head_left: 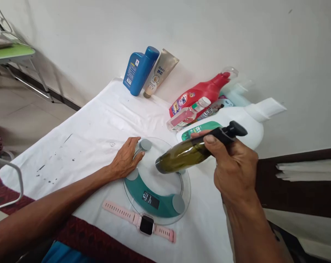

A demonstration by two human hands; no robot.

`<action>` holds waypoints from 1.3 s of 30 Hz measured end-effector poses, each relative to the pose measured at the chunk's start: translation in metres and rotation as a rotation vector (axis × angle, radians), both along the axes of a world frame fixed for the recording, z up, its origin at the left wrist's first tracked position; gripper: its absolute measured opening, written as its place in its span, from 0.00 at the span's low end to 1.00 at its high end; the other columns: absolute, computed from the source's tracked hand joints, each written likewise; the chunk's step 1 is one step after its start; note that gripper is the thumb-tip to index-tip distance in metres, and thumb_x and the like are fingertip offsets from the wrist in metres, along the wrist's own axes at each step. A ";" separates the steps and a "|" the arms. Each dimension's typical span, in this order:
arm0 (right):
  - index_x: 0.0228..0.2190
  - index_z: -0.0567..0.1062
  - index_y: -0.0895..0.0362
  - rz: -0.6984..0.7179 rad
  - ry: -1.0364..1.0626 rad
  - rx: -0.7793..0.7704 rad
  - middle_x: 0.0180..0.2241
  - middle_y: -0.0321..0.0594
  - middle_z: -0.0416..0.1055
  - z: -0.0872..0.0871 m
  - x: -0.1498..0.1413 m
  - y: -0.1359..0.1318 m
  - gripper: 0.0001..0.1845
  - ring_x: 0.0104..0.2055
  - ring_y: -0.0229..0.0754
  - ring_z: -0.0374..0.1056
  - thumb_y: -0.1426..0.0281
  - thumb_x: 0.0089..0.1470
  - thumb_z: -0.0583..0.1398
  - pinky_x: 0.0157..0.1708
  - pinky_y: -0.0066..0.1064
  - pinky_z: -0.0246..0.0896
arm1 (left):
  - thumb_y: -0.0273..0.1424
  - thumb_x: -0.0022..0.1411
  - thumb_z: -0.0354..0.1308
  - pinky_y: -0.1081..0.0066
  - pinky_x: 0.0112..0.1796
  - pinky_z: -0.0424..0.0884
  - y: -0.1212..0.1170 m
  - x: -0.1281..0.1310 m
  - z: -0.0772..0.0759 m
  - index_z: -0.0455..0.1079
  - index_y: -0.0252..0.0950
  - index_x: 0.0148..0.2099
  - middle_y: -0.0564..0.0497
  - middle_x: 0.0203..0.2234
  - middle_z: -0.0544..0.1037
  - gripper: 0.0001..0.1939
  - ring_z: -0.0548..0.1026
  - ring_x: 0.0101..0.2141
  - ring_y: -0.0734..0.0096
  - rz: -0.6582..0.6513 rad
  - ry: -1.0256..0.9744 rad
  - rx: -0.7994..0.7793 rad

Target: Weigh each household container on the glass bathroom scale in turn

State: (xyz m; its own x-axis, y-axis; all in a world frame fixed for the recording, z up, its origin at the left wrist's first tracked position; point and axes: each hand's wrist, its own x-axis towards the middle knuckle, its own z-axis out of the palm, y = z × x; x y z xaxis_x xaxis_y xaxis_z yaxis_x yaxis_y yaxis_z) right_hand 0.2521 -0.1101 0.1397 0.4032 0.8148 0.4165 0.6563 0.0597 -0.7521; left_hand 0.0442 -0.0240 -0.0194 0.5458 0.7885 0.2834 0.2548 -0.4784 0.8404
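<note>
My right hand (pixel 232 166) is wrapped round the black neck of a dark green pump bottle (pixel 186 155). The bottle is tilted, its base pointing left above the glass of a round bathroom scale (pixel 157 210). On the scale's teal band, a small display shows digits that I cannot read for certain. At the scale's left edge, my left hand (pixel 126 157) rests with fingers stretched out and touching the rim, holding nothing. A pink-strapped smartwatch (pixel 146 224) lies in front of the scale, close to its near edge.
Along the wall stand a blue bottle (pixel 141 71), a beige tube (pixel 161 73), a red detergent bottle (pixel 198 91), a small clear bottle with pink label (pixel 187 115) and a large white jug (pixel 242 122). A white cloth (pixel 80 146) covers the table. A green-topped table (pixel 12 52) stands far left.
</note>
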 end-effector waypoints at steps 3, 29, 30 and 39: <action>0.40 0.84 0.52 -0.038 0.027 -0.010 0.40 0.39 0.83 -0.010 -0.013 -0.024 0.17 0.43 0.48 0.78 0.52 0.58 0.69 0.45 0.42 0.74 | 0.41 0.76 0.50 0.46 0.61 0.72 0.001 0.000 -0.002 0.56 0.38 0.68 0.37 0.60 0.70 0.24 0.73 0.60 0.50 0.004 0.013 0.006; 0.38 0.77 0.59 -0.621 0.503 0.044 0.36 0.46 0.79 -0.166 0.047 -0.088 0.37 0.37 0.44 0.75 0.36 0.59 0.54 0.37 0.36 0.65 | 0.45 0.75 0.51 0.46 0.60 0.72 0.003 -0.002 0.005 0.58 0.38 0.67 0.38 0.60 0.71 0.25 0.74 0.59 0.51 -0.018 0.107 0.045; 0.38 0.78 0.59 -0.608 0.481 0.037 0.36 0.46 0.79 -0.166 0.046 -0.088 0.37 0.37 0.44 0.75 0.37 0.60 0.54 0.38 0.36 0.65 | 0.45 0.75 0.51 0.47 0.59 0.72 0.003 -0.002 0.006 0.58 0.38 0.67 0.38 0.59 0.71 0.25 0.74 0.58 0.52 -0.017 0.112 0.043; 0.38 0.77 0.57 -0.581 0.434 0.030 0.36 0.44 0.79 -0.168 0.046 -0.089 0.33 0.37 0.44 0.75 0.40 0.62 0.54 0.38 0.37 0.65 | 0.47 0.75 0.50 0.48 0.61 0.71 0.004 -0.001 0.008 0.58 0.37 0.67 0.38 0.60 0.70 0.27 0.73 0.60 0.52 -0.021 0.128 0.031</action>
